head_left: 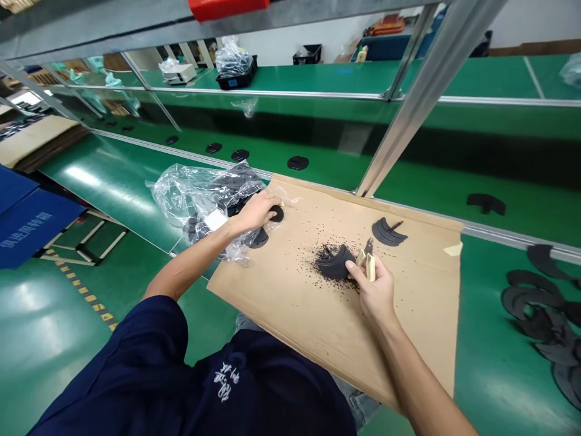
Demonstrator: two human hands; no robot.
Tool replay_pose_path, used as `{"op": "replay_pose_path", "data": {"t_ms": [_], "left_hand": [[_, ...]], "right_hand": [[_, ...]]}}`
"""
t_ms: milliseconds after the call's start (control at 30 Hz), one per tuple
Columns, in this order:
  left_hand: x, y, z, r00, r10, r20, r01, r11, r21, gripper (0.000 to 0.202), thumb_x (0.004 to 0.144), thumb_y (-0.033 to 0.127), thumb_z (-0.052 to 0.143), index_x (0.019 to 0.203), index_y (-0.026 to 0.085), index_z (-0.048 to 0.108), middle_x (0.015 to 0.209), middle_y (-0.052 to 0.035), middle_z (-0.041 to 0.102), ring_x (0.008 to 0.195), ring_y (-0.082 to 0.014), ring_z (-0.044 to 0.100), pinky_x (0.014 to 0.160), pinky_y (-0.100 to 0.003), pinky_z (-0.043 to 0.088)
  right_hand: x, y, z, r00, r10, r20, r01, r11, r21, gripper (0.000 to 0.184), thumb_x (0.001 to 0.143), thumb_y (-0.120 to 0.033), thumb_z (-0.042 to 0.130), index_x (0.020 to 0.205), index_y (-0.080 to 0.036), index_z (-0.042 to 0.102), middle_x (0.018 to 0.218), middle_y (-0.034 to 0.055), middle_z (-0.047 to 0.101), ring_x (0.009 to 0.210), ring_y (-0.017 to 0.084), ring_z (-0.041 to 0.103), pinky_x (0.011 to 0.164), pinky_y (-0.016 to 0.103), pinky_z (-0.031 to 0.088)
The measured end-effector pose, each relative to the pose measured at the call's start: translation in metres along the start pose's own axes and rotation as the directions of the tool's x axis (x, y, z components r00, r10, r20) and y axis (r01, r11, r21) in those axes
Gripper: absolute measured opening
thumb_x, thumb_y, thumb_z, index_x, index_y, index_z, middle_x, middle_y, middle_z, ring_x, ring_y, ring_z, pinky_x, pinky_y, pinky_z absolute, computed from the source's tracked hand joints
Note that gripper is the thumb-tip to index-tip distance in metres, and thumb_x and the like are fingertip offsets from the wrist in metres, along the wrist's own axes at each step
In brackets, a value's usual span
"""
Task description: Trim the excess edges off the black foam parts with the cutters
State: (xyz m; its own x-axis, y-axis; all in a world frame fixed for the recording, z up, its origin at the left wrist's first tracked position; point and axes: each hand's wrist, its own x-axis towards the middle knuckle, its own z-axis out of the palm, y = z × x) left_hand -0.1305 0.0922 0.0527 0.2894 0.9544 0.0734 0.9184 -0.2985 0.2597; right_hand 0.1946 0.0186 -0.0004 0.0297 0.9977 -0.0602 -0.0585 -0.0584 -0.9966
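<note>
My left hand (258,211) reaches over a clear plastic bag (181,188) at the left edge of the cardboard. Its fingers are closed on a dark rounded plastic part (276,214), partly hidden by the hand. My right hand (377,287) holds small cutting pliers (370,264) with cream handles, jaws pointing away from me. Between its thumb and fingers is also a black curved plastic part (334,264), held just over a pile of black crumbs (313,264). Another black curved part (389,232) with a thin stem lies farther right on the cardboard.
The brown cardboard sheet (290,309) covers part of the green bench. Many black curved parts (535,290) are heaped at the right. Several black pieces (298,163) lie in a row on the green belt behind. A slanted metal post (399,121) rises at the cardboard's back edge.
</note>
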Motion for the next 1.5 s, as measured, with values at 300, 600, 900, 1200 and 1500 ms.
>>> {"op": "replay_pose_path", "data": {"t_ms": [300, 600, 900, 1200, 1500], "left_hand": [[-0.034, 0.103, 0.04, 0.979, -0.01, -0.205, -0.169, 0.526, -0.833, 0.029, 0.09, 0.039, 0.07, 0.107, 0.018, 0.059, 0.087, -0.0011, 0.065, 0.08, -0.0121, 0.066, 0.074, -0.022, 0.053], [-0.034, 0.13, 0.075, 0.958, -0.033, -0.285, -0.177, 0.714, -0.677, 0.023, 0.093, 0.034, 0.067, 0.108, 0.016, 0.066, 0.087, -0.0026, 0.067, 0.077, -0.0127, 0.061, 0.072, -0.024, 0.051], [-0.036, 0.128, 0.086, 0.979, -0.05, -0.2, -0.132, 0.591, -0.796, 0.037, 0.096, 0.039, 0.064, 0.126, 0.018, 0.059, 0.122, -0.0115, 0.069, 0.111, -0.0196, 0.069, 0.096, -0.032, 0.057], [-0.033, 0.125, 0.091, 0.994, -0.027, -0.109, -0.095, 0.322, -0.942, 0.034, 0.095, 0.043, 0.068, 0.115, 0.015, 0.064, 0.111, -0.0098, 0.076, 0.102, -0.0169, 0.074, 0.091, -0.028, 0.06], [-0.046, 0.134, 0.077, 0.93, 0.115, -0.348, -0.34, 0.63, -0.699, 0.026, 0.092, 0.024, 0.069, 0.117, 0.016, 0.07, 0.101, -0.0075, 0.079, 0.09, -0.0151, 0.075, 0.083, -0.027, 0.063]], "right_hand": [[-0.017, -0.009, 0.004, 1.0, 0.01, -0.011, -0.01, 0.999, -0.032, 0.043, 0.073, -0.055, 0.082, 0.095, -0.022, 0.065, 0.074, -0.0024, 0.054, 0.063, 0.012, 0.045, 0.058, 0.027, 0.045], [-0.02, -0.008, 0.004, 0.998, 0.055, 0.011, -0.055, 0.998, -0.002, 0.044, 0.073, -0.056, 0.082, 0.092, -0.022, 0.062, 0.075, -0.0034, 0.052, 0.064, 0.011, 0.044, 0.06, 0.025, 0.041], [-0.021, -0.008, 0.004, 1.0, 0.02, 0.005, -0.019, 0.997, -0.072, 0.04, 0.078, -0.055, 0.08, 0.093, -0.023, 0.062, 0.074, -0.0035, 0.053, 0.063, 0.011, 0.045, 0.06, 0.025, 0.043], [-0.022, -0.009, 0.004, 0.999, -0.037, 0.04, 0.041, 0.994, -0.103, 0.029, 0.082, -0.045, 0.077, 0.095, -0.023, 0.063, 0.08, -0.002, 0.06, 0.066, 0.012, 0.05, 0.062, 0.026, 0.046], [-0.021, -0.014, -0.001, 0.962, -0.243, 0.124, 0.265, 0.941, -0.212, 0.017, 0.086, -0.03, 0.076, 0.097, -0.024, 0.063, 0.092, 0.0009, 0.072, 0.071, 0.014, 0.06, 0.07, 0.03, 0.052]]}}
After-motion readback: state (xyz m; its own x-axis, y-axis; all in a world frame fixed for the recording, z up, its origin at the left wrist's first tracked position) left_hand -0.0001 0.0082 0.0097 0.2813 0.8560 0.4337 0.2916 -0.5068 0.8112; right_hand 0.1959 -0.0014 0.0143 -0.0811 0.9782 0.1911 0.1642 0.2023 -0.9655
